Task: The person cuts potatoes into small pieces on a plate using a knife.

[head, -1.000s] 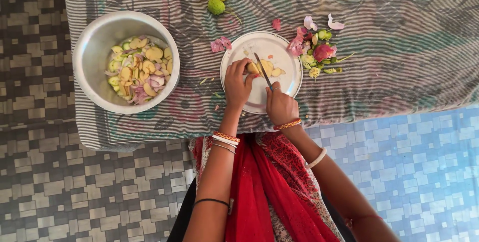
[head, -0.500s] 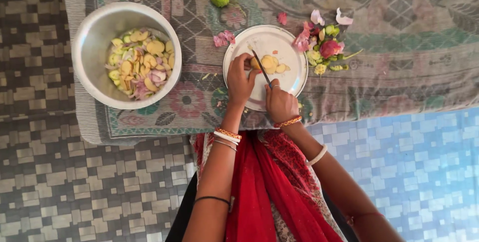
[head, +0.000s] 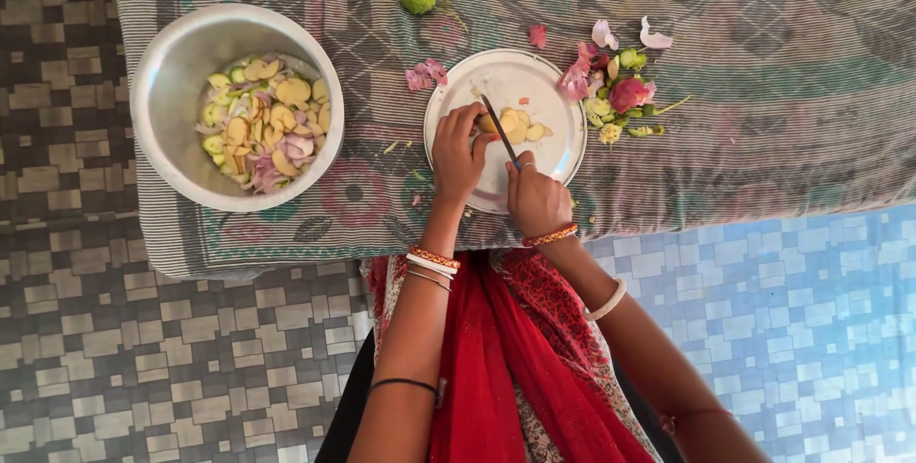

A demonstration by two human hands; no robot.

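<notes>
Head view: a knife (head: 498,129) is gripped tight in the right hand (head: 536,200), its blade laid across a pale vegetable piece (head: 489,123) pinned by the left hand (head: 456,153) on the steel plate (head: 544,81). Cut slices (head: 523,126) lie beside the blade. A steel bowl (head: 181,52) of slices sits well left; peelings (head: 615,91) are heaped right.

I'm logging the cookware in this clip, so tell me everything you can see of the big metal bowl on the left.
The metal bowl is round, deep and silver-grey, seemingly steel, with a dull sheen and a thin rolled rim. It stands upright on the patterned cloth, near that cloth's left edge, left of the white plate. Its bottom holds pale yellow slices, green slices and pinkish onion pieces. Neither hand touches it.
</notes>
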